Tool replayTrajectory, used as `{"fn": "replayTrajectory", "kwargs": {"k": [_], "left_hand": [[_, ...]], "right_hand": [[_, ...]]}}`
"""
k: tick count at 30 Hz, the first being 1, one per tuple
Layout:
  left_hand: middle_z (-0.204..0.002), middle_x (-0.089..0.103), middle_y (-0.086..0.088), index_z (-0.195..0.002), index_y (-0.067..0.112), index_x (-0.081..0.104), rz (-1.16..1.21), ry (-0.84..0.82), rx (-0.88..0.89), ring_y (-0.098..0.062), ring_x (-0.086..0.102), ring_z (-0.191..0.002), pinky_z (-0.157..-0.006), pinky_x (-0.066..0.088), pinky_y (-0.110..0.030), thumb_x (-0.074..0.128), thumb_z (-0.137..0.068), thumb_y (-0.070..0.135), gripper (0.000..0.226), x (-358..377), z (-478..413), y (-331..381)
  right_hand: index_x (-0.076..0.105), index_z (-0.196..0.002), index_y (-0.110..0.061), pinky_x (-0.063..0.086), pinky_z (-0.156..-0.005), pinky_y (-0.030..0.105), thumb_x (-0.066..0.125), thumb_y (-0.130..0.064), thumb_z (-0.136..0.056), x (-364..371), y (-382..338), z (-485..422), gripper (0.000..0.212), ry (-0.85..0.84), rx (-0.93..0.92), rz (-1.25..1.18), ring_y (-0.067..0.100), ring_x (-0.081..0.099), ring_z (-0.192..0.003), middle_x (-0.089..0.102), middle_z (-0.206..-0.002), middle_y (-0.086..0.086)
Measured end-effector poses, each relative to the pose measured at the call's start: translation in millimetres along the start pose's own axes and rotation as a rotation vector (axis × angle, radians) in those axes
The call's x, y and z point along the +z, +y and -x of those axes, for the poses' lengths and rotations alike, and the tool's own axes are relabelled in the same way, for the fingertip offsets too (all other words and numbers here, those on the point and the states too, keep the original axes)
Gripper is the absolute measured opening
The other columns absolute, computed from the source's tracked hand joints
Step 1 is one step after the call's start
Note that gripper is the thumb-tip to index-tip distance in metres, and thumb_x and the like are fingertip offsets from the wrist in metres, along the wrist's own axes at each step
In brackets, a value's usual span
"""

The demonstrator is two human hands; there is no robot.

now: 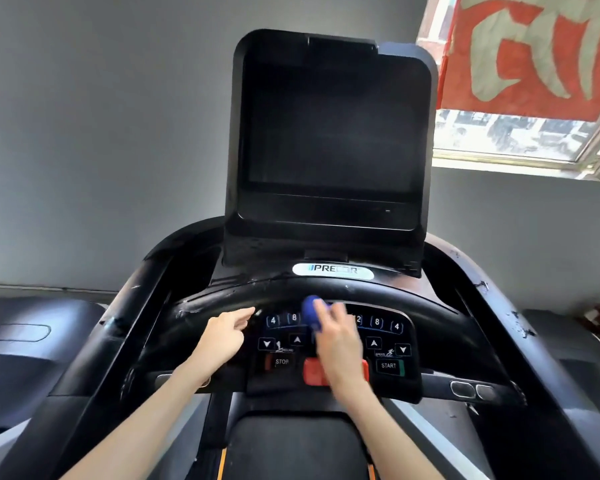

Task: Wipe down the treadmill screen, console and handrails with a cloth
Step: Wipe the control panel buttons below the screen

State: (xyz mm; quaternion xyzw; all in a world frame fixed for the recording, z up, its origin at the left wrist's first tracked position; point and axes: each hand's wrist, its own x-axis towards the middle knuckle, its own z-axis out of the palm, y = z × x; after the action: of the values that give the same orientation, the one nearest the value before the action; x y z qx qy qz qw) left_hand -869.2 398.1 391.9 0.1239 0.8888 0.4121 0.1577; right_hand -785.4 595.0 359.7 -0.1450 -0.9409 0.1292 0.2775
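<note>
A black treadmill faces me, its dark screen (331, 133) standing upright above the console (388, 344) with numbered keys, arrow keys, STOP and START buttons. My right hand (338, 344) holds a small blue cloth (311, 312) against the middle of the console's upper key row, partly hiding a red button. Just left of the keys, my left hand (224, 336) rests on the console's edge with its fingers stretched forward. The curved black front handrail (243, 299) arcs just beyond both hands. Scuffed side handrails (499, 327) run back toward me on both sides.
A grey wall stands behind the treadmill. At the upper right is a window (506, 136) with a red banner (534, 53) hanging over it. Metal grip sensors (471, 389) sit on the lower bar. Another machine (18, 341) stands to the left.
</note>
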Motion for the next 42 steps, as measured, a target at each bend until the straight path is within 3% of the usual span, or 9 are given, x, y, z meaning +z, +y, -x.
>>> {"fn": "replayTrajectory", "kwargs": {"k": [4, 9, 12, 18, 25, 32, 35, 39, 42], "left_hand": [[-0.122, 0.065, -0.009, -0.122, 0.008, 0.063, -0.009, 0.093, -0.042, -0.017, 0.059, -0.116, -0.104, 0.038, -0.020, 0.033, -0.073, -0.019, 0.063, -3, 4, -14], [-0.119, 0.067, -0.005, -0.120, 0.012, 0.065, -0.060, 0.146, -0.005, -0.013, 0.060, -0.115, -0.104, 0.041, -0.022, 0.038, -0.068, -0.016, 0.065, -3, 10, -24], [-0.119, 0.067, -0.003, -0.120, 0.014, 0.065, -0.098, 0.160, -0.004, -0.013, 0.059, -0.115, -0.106, 0.041, -0.026, 0.039, -0.069, -0.015, 0.064, -8, 10, -31], [-0.112, 0.070, -0.001, -0.110, 0.016, 0.070, -0.111, 0.142, -0.043, -0.013, 0.063, -0.109, -0.101, 0.046, -0.029, 0.037, -0.070, -0.015, 0.060, -9, 10, -37], [-0.111, 0.070, 0.001, -0.110, 0.019, 0.070, -0.116, 0.155, -0.064, -0.016, 0.063, -0.109, -0.099, 0.048, -0.033, 0.038, -0.070, -0.011, 0.059, -11, 13, -36], [-0.106, 0.071, -0.001, -0.105, 0.017, 0.072, -0.099, 0.196, -0.014, -0.013, 0.064, -0.105, -0.097, 0.047, -0.027, 0.039, -0.072, -0.013, 0.055, -27, 20, -28], [-0.107, 0.071, -0.001, -0.101, 0.020, 0.073, -0.114, 0.189, -0.034, -0.015, 0.063, -0.105, -0.096, 0.048, -0.028, 0.039, -0.073, -0.012, 0.055, -31, 25, -29], [-0.106, 0.070, -0.001, -0.100, 0.023, 0.073, -0.139, 0.153, -0.047, -0.017, 0.063, -0.103, -0.092, 0.050, -0.027, 0.038, -0.071, -0.012, 0.057, -32, 33, -31], [-0.106, 0.070, 0.000, -0.098, 0.025, 0.073, -0.098, 0.161, -0.061, -0.015, 0.064, -0.102, -0.090, 0.051, -0.027, 0.038, -0.069, -0.011, 0.058, -32, 32, -36]], "right_hand": [[0.066, -0.112, -0.016, 0.048, -0.055, 0.035, 0.078, 0.000, -0.064, 2, -12, -13, 0.052, 0.075, 0.261, -0.092, 0.027, 0.051, -0.070, 0.056, -0.095, 0.010], [0.062, -0.114, -0.027, 0.050, -0.065, 0.028, 0.065, -0.005, -0.068, 36, -68, 10, 0.051, -0.085, -0.218, -0.111, 0.020, 0.049, -0.077, 0.055, -0.098, 0.001], [0.058, -0.117, -0.029, 0.045, -0.074, 0.020, 0.044, -0.018, -0.077, 38, -53, 52, 0.043, -0.134, -0.417, -0.045, 0.015, 0.042, -0.081, 0.051, -0.101, -0.005], [0.049, -0.125, -0.028, 0.050, -0.070, 0.024, 0.043, -0.019, -0.080, 27, -13, 69, 0.046, -0.195, -0.775, 0.115, 0.017, 0.049, -0.080, 0.048, -0.105, -0.006], [0.062, -0.112, -0.023, 0.050, -0.062, 0.032, 0.070, 0.001, -0.068, 15, -57, -25, 0.050, -0.099, -0.240, -0.047, 0.022, 0.048, -0.076, 0.053, -0.098, 0.001], [0.062, -0.105, -0.036, 0.045, -0.063, 0.028, 0.070, -0.023, -0.061, 20, -54, 21, 0.046, -0.379, -0.872, 0.142, 0.019, 0.050, -0.080, 0.053, -0.101, -0.004], [0.067, -0.090, -0.032, 0.046, -0.063, 0.032, 0.080, -0.017, -0.052, 16, -83, -22, 0.043, -0.296, -0.577, 0.187, 0.024, 0.054, -0.082, 0.054, -0.104, 0.002], [0.058, -0.114, -0.019, 0.039, -0.088, 0.041, 0.060, -0.013, -0.083, 9, -109, -54, 0.032, -0.465, -0.249, 0.202, 0.035, 0.040, -0.112, 0.038, -0.131, 0.010], [0.067, -0.086, -0.021, 0.046, -0.071, 0.039, 0.076, -0.014, -0.065, 15, -111, -32, 0.024, -0.311, -0.271, 0.155, 0.033, 0.054, -0.092, 0.054, -0.114, 0.008]]}}
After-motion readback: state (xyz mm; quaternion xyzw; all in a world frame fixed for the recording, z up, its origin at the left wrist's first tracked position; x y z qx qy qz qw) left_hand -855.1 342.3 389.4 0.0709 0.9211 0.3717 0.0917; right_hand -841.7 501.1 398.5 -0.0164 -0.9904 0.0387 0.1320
